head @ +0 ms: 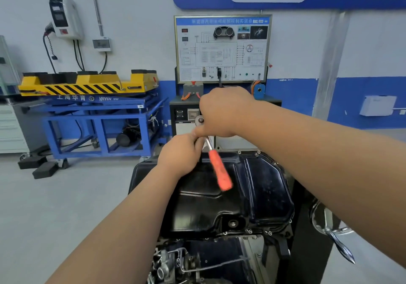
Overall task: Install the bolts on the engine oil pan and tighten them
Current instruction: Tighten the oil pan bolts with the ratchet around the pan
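the black oil pan [241,196] sits on top of the inverted engine [197,259], centre foreground. bolts [250,231] show along its near flange. the right hand [222,112] is clamped over the head of the ratchet [219,169], above the pan's far left edge; the orange handle slants down over the pan. the left hand [180,152] is curled directly beneath, touching the right; what it grips cannot be told.

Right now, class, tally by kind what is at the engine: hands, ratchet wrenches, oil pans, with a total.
Bare hands: 2, left hand and right hand
Silver ratchet wrench with an orange handle: 1
Black metal oil pan: 1
Total: 4
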Motion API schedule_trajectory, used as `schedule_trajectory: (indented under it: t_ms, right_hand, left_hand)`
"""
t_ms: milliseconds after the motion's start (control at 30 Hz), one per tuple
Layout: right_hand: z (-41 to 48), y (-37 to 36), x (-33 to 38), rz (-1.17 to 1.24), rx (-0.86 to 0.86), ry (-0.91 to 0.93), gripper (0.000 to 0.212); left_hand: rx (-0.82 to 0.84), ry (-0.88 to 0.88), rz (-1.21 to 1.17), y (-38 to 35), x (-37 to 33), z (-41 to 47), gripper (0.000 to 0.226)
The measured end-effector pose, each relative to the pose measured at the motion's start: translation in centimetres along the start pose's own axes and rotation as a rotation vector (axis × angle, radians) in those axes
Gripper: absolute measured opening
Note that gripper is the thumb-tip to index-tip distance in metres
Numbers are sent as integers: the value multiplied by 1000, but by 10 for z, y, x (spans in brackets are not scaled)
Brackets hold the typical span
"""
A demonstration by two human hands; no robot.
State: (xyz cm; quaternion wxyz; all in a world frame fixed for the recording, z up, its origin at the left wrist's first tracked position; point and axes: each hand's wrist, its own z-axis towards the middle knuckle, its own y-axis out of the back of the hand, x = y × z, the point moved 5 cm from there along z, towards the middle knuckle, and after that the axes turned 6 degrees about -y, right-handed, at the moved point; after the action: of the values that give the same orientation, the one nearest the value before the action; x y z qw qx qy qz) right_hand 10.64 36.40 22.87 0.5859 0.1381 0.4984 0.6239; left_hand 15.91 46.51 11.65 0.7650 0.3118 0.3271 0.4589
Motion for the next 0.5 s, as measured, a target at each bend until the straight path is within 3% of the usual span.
schedule_trajectory:
  t_ms: [133, 267, 400, 500]
  right_hand:
    - [2, 4, 8, -108, -63, 195, 16]
    - [2, 0, 10, -115, -68, 169, 20]
    - [4, -7, 7, 32, 35, -26, 46]
    - [8, -3, 11, 9, -12, 52, 36]
  left_hand:
    - [-1, -9, -59, 2, -4, 0, 30]
    - [57, 43, -124, 2, -5, 4, 33]
    - [174, 197, -134, -9, -2, 7, 19]
    - [155, 159, -107, -11, -1, 8, 26]
